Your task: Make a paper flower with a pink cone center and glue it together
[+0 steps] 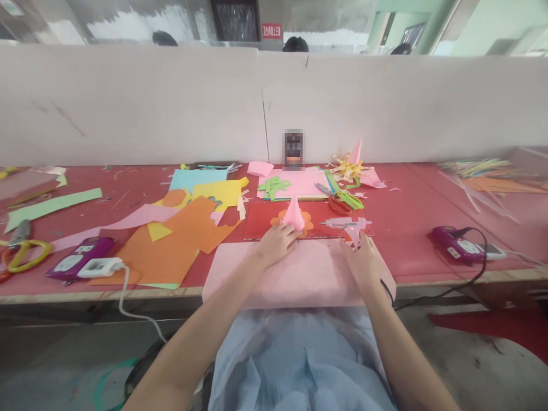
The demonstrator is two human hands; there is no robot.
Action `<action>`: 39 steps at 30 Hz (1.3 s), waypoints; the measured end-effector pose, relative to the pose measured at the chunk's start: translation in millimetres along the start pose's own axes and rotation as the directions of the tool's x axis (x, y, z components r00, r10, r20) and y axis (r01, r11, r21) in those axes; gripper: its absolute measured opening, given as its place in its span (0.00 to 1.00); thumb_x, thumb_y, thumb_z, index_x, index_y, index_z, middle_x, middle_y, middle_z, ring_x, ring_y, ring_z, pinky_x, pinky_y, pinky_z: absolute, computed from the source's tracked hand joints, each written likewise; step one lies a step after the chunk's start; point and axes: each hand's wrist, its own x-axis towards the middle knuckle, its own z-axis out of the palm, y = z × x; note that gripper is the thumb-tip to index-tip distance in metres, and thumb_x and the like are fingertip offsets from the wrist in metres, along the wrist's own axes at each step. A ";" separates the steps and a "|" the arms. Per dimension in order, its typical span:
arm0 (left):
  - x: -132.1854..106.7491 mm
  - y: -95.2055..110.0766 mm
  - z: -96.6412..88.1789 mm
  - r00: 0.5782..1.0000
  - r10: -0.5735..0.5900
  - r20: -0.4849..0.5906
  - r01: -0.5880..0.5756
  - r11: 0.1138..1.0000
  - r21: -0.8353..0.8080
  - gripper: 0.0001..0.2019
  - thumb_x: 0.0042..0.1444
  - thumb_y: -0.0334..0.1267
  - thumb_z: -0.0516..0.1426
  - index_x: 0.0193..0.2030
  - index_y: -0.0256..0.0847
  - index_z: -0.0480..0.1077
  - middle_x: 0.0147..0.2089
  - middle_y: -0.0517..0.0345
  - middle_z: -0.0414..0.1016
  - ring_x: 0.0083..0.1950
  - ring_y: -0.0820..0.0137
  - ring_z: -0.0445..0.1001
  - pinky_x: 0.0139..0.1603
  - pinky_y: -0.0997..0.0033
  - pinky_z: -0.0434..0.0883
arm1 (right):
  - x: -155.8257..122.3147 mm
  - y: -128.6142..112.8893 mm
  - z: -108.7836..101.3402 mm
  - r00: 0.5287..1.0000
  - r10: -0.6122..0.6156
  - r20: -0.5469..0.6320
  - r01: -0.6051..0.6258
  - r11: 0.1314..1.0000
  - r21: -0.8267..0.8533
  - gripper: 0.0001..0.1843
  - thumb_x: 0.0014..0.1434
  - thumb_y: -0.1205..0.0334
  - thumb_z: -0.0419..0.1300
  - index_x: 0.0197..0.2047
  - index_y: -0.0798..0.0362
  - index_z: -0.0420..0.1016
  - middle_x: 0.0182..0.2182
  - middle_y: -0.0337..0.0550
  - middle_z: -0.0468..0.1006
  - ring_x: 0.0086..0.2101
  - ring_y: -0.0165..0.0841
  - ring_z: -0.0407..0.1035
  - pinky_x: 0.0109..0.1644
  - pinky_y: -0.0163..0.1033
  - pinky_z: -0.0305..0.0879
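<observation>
My left hand (280, 244) has its fingers closed at the base of a pink paper cone (293, 214). The cone stands point up on an orange paper flower (309, 224), over a red sheet (257, 221). At the right, my right hand (363, 260) grips the handle of a pale pink glue gun (349, 224), whose nozzle points left. Both forearms cross a pink pad (295, 274) at the table's front edge. Just behind the flower are green paper strips (274, 185) on a pink sheet (299, 178).
Scissors with red handles (338, 204) lie behind the glue gun. A finished-looking pink cone with yellow fringe (349, 165) stands at the back right. Orange paper (158, 251) and a purple power box (81, 260) are at left; another purple box (458, 245) with cables sits right. A phone (293, 149) leans on the partition.
</observation>
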 end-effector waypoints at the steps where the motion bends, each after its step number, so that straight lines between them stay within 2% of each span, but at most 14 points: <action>1: 0.4 0.0 0.1 1.000 0.001 -0.002 -0.001 1.000 0.001 0.16 0.58 0.39 0.46 0.51 0.42 0.65 0.43 0.53 0.68 0.47 0.65 0.65 0.49 0.63 0.63 | 0.1 0.0 0.2 1.000 0.002 0.001 -0.002 1.000 0.002 0.31 0.52 0.46 0.50 0.55 0.55 0.58 0.44 0.53 0.70 0.43 0.43 0.66 0.40 0.40 0.59; 10: 2.6 1.1 2.5 1.000 0.009 -0.007 -0.009 1.000 0.011 0.17 0.57 0.37 0.48 0.52 0.41 0.63 0.43 0.52 0.69 0.49 0.64 0.65 0.50 0.62 0.62 | 0.4 -1.1 -0.9 1.000 0.003 0.009 -0.003 1.000 -0.001 0.32 0.52 0.46 0.50 0.55 0.57 0.59 0.44 0.53 0.71 0.42 0.43 0.66 0.40 0.40 0.59; 14: -3.9 -0.3 3.8 0.989 -0.111 -0.100 0.105 0.992 -0.064 0.17 0.56 0.31 0.46 0.52 0.40 0.61 0.46 0.53 0.70 0.47 0.66 0.67 0.47 0.64 0.64 | -1.1 -1.2 -1.5 1.000 -0.021 -0.018 0.021 1.000 -0.009 0.31 0.52 0.46 0.50 0.54 0.57 0.60 0.42 0.53 0.71 0.41 0.43 0.67 0.39 0.40 0.59; 17: -6.1 -1.9 5.3 0.972 -0.181 -0.149 0.171 0.982 -0.080 0.15 0.55 0.29 0.46 0.47 0.40 0.65 0.44 0.54 0.70 0.45 0.66 0.67 0.45 0.64 0.65 | -1.6 -1.6 -2.1 0.999 -0.042 -0.030 0.041 0.999 -0.015 0.30 0.52 0.46 0.50 0.53 0.56 0.60 0.41 0.53 0.72 0.40 0.42 0.67 0.38 0.40 0.59; 24: -3.1 -3.9 8.8 0.983 -0.132 -0.131 0.132 0.991 -0.009 0.13 0.53 0.30 0.49 0.43 0.44 0.69 0.41 0.53 0.69 0.44 0.65 0.67 0.45 0.62 0.64 | -0.8 -2.8 -2.9 1.000 -0.003 0.015 0.003 1.000 -0.010 0.31 0.52 0.46 0.50 0.55 0.56 0.59 0.42 0.53 0.71 0.40 0.43 0.67 0.37 0.40 0.58; 30: -3.9 -4.4 8.3 0.976 -0.137 -0.171 0.134 0.991 -0.025 0.13 0.52 0.28 0.50 0.41 0.42 0.70 0.40 0.54 0.69 0.42 0.67 0.67 0.43 0.65 0.64 | -1.2 -3.4 -3.1 1.000 0.012 0.024 -0.012 1.000 0.010 0.32 0.52 0.45 0.50 0.55 0.55 0.58 0.43 0.53 0.71 0.42 0.43 0.66 0.39 0.40 0.59; 39: -3.0 -2.6 9.0 0.976 -0.166 -0.144 0.159 0.986 -0.057 0.12 0.51 0.28 0.50 0.39 0.44 0.70 0.38 0.55 0.68 0.42 0.67 0.66 0.43 0.64 0.64 | -1.7 -3.2 -2.8 1.000 0.010 0.017 -0.010 1.000 0.008 0.32 0.52 0.45 0.49 0.55 0.55 0.59 0.42 0.52 0.72 0.41 0.43 0.66 0.39 0.40 0.59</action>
